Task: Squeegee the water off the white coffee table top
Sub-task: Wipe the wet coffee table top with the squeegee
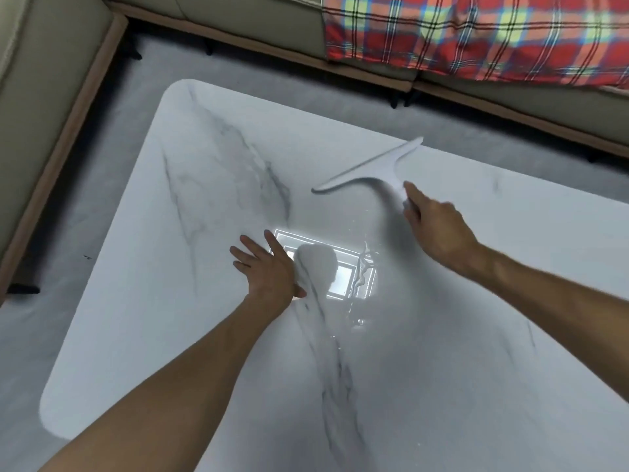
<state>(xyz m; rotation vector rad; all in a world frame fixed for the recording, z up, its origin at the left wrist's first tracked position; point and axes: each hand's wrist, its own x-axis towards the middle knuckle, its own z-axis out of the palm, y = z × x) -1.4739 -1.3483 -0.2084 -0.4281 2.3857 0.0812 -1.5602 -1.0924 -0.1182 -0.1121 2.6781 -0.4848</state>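
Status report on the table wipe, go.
Right hand gripping squeegee, blade on the table top. Left hand flat, empty. Water pooled between hands. Nothing blocking.

On the bench (pixel 143 253) the squeegee (pixel 371 166) lies toward the far side, with the right hand (pixel 439 229) at its handle. The left hand (pixel 269 267) rests flat to the left, just beside the water (pixel 360 274). A sofa (pixel 238 25) stands behind the bench, a blanket (pixel 476 32) on it.

Two bare forearms enter the view, one from about 7 o'clock and one from about 4 o'clock, with no sleeves covering them. The left hand (pixel 269 267) and the right hand (pixel 439 229) are both ungloved, wearing no rings, watches or bands.
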